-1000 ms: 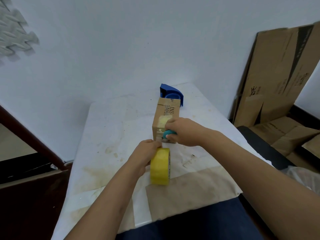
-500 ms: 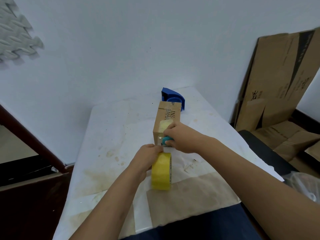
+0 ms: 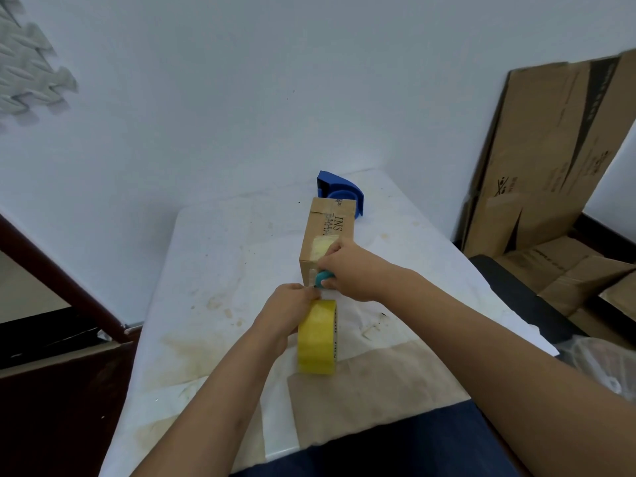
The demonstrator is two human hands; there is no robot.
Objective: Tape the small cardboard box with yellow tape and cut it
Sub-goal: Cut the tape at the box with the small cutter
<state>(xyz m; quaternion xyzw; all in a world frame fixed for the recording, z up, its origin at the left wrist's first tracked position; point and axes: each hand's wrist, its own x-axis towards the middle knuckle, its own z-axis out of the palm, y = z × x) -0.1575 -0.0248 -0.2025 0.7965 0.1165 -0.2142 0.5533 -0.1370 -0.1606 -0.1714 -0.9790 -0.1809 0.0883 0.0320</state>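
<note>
The small cardboard box (image 3: 327, 235) lies on the white bench (image 3: 213, 270), its near end facing the person, with a blue tape dispenser (image 3: 340, 194) just behind it. The left hand (image 3: 289, 311) has its grip closed on the yellow tape roll (image 3: 316, 337), which stands on edge just in front of the box. The right hand (image 3: 347, 270) is wrapped around a teal cutter (image 3: 322, 277) — held against the box's near face, close to the left fingertips. Flattened cartons (image 3: 550, 149) lean at the right.
</note>
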